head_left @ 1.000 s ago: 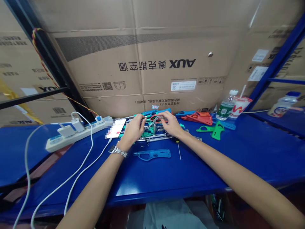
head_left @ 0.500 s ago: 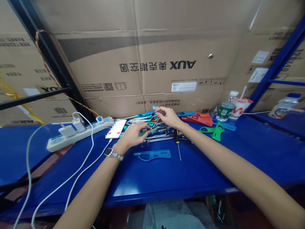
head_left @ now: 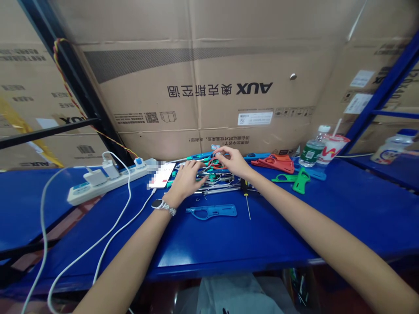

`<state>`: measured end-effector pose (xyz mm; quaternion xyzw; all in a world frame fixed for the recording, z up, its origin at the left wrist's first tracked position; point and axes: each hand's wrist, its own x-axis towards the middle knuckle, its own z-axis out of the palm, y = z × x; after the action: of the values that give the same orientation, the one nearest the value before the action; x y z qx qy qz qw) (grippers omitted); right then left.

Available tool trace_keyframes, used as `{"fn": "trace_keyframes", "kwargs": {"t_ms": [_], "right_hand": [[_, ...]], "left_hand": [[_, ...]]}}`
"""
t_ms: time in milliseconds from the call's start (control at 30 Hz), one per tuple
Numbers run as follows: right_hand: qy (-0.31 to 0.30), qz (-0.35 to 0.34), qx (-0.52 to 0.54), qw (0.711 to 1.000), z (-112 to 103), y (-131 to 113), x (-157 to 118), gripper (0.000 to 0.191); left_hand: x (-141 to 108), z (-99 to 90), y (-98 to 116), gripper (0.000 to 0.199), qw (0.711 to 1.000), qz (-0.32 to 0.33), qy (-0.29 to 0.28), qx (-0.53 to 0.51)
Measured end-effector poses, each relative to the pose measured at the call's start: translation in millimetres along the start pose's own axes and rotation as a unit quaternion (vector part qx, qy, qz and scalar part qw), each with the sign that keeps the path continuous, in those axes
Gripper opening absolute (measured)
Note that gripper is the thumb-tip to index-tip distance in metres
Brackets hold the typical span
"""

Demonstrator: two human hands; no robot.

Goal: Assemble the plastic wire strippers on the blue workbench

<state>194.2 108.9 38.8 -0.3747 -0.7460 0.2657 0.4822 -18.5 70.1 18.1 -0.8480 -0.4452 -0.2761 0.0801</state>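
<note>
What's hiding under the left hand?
Green parts and silver rods show just beside the left hand, past its thumb. Whatever lies right beneath it is covered, so I can't tell.

single view from my head: faces forward, tilted down over blue table [head_left: 209, 244], left hand [head_left: 187, 179] and right hand [head_left: 234, 162] near mid-frame, cardboard [head_left: 222, 59] beyond.

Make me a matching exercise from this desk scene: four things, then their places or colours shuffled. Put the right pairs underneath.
1. Left hand
2. Front blue casing
3. Screwdriver
4. Water bottle

A. Black and yellow
B. Beside the drink cup
C. Over the pile of parts
D. Lying just left of the screwdriver

Pairs: 1-C, 2-D, 3-A, 4-B
</note>
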Motion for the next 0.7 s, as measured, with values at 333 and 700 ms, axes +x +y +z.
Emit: {"fn": "trace_keyframes", "kwargs": {"t_ms": [333,700], "right_hand": [[0.046,-0.009,0.011,0.999,-10.3,6.7,-26.2,0.023],[-0.065,0.016,0.007,0.998,-1.7,12.4,-46.9,0.023]], "left_hand": [[5.4,-10.9,-5.3,0.025,0.994,0.016,0.062,-0.094],[-4.3,-27.1,2.2,0.038,0.996,-0.025,0.026,-0.079]]}}
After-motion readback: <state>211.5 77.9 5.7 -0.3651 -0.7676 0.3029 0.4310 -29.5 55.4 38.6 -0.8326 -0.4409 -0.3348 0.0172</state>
